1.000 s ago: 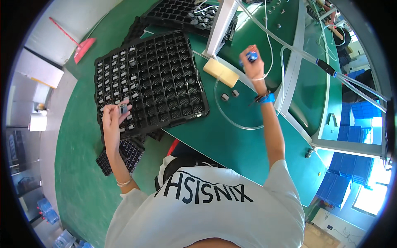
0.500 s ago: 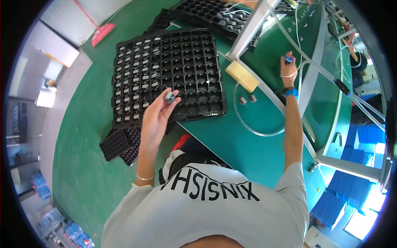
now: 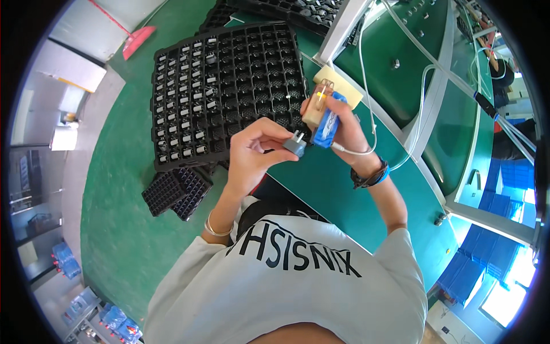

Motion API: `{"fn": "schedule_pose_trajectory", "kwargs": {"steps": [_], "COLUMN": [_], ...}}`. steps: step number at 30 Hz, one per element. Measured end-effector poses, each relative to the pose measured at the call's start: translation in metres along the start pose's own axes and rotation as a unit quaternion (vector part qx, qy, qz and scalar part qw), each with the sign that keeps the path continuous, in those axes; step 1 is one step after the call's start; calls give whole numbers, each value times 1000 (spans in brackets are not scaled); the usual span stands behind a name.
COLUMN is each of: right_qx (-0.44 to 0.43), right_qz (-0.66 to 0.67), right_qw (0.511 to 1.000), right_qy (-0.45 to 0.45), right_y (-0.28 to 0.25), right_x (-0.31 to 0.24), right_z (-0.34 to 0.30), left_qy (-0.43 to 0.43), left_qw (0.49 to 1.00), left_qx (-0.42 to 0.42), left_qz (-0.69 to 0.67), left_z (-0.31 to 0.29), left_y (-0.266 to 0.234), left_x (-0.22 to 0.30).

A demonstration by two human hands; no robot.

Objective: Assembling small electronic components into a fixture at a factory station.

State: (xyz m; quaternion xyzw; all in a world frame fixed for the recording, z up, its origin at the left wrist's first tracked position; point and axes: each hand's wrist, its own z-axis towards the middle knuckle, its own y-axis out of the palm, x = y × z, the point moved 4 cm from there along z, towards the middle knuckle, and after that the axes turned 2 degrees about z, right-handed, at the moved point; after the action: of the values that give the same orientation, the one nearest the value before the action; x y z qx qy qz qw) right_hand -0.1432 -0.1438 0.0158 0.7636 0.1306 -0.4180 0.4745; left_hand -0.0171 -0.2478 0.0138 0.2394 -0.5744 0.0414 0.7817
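Observation:
My left hand (image 3: 258, 150) pinches a small grey plug adapter (image 3: 295, 144) between thumb and fingertips, its metal prongs pointing up. Just right of it, my right hand (image 3: 348, 133) is wrapped round a blue and tan block-shaped tool (image 3: 325, 117) with a bent wire loop at its top. A white cord or hose (image 3: 373, 123) runs from the tool's lower end. The adapter and tool are close together; I cannot tell if they touch. Behind my left hand lies a black compartment tray (image 3: 252, 74) whose left columns hold several grey-white pieces (image 3: 184, 94).
A yellow sponge-like block (image 3: 338, 80) lies behind the tool, beside a metal frame post (image 3: 344, 34). On the right runs a green belt (image 3: 395, 86) carrying small grey pieces. More black trays (image 3: 172, 189) sit low at left. A pink broom (image 3: 138, 41) stands far left.
My right hand has come from over the belt to the table's middle, bringing the blue and tan tool. My left hand has moved right from the tray with the plug adapter.

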Motion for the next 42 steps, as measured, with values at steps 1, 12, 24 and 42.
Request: {"fn": "schedule_pose_trajectory", "kwargs": {"steps": [1,12,24,42], "right_qx": [6,-17,32,15], "right_qz": [-1,-111,36,-103], "right_qw": [1000,992,995,993], "right_qy": [8,48,91,55], "right_y": [2,0,-2,-12], "right_x": [2,17,24,22], "right_z": [-4,-36,-31,-35], "left_qy": [-1,-58,47,95], "left_qw": [1000,998,992,976], "left_qx": [-20,35,-42,-21], "left_qz": [16,21,106,197], "left_z": [0,-8,-3,-12], "left_y": [5,18,24,24], "left_x": [-1,-2,4,2]}}
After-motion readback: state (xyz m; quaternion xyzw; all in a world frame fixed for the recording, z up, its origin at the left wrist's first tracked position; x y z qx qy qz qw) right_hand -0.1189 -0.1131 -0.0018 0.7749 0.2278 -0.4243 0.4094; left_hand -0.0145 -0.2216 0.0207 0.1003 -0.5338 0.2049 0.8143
